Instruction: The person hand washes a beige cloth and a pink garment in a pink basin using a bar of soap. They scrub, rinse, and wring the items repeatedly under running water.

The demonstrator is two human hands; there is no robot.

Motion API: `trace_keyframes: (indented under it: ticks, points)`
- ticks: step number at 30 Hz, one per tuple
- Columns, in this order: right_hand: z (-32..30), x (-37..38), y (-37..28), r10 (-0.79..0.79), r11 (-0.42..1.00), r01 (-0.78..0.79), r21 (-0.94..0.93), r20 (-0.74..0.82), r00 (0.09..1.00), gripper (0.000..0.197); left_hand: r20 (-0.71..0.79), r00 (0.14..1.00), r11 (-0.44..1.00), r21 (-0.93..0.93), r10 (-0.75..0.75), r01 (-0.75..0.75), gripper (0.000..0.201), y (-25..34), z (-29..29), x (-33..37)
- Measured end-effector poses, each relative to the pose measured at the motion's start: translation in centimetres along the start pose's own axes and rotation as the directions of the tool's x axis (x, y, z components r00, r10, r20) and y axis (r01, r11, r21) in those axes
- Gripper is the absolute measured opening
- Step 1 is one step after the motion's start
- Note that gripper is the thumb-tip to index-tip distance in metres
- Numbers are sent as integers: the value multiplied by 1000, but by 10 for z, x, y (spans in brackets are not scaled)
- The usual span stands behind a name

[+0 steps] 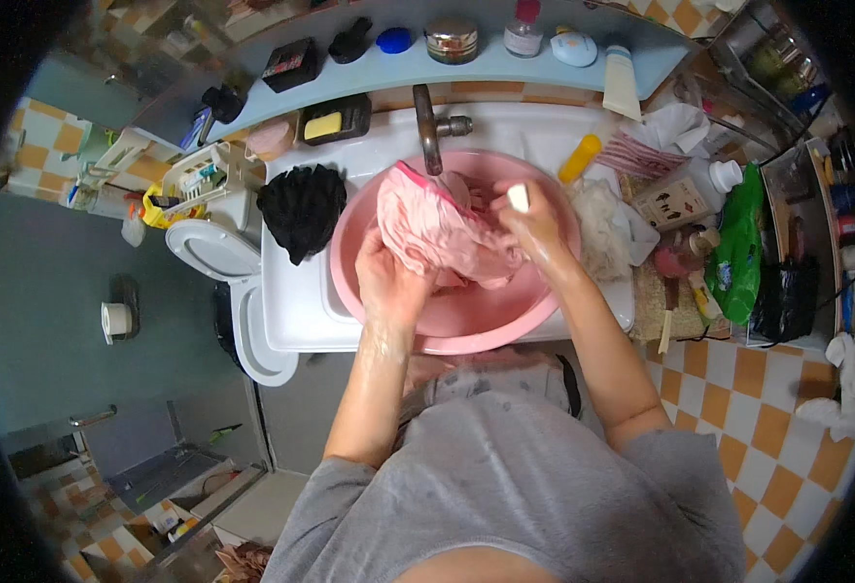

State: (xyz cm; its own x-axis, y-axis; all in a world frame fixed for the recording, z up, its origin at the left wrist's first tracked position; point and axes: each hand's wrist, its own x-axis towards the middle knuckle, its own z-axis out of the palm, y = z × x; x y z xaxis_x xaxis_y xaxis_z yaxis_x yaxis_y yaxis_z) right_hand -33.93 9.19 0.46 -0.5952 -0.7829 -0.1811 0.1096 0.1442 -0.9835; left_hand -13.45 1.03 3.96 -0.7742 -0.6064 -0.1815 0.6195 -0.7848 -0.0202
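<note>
A wet pink garment (418, 228) with a brighter pink edge is bunched over a pink basin (486, 340) standing in the white sink. My left hand (390, 282) supports the cloth from its left side, fingers partly hidden beneath it. My right hand (536, 231) is closed round a small white bar of soap (518, 198) at the basin's right side, close against the garment. More pink cloth lies behind the bunch, inside the basin. Above the basin's far rim hangs a metal faucet (427, 131).
Left of the basin lies a black cloth (302, 211); behind it a yellow soap bar (323, 125) rests in a dark dish. Toiletries line a pale blue shelf (359, 80). A white bottle (685, 194), yellow tube (580, 157) and green bag (738, 253) crowd the right side.
</note>
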Motion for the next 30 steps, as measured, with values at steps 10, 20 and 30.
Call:
trace_keyframes:
  ticks: [10,20,30]
  points:
    - [-35,13,13,57,823,28,-568,132,990,44,-180,983,986,169,36,-5,44,21,24,-1]
    - [102,-111,-75,-552,449,854,-261,671,495,43,-137,907,865,275,-397,420,45,-14,-44,13]
    - [105,-59,-19,-740,260,663,-702,297,604,32,-182,911,872,270,-370,408,50,-22,-36,20]
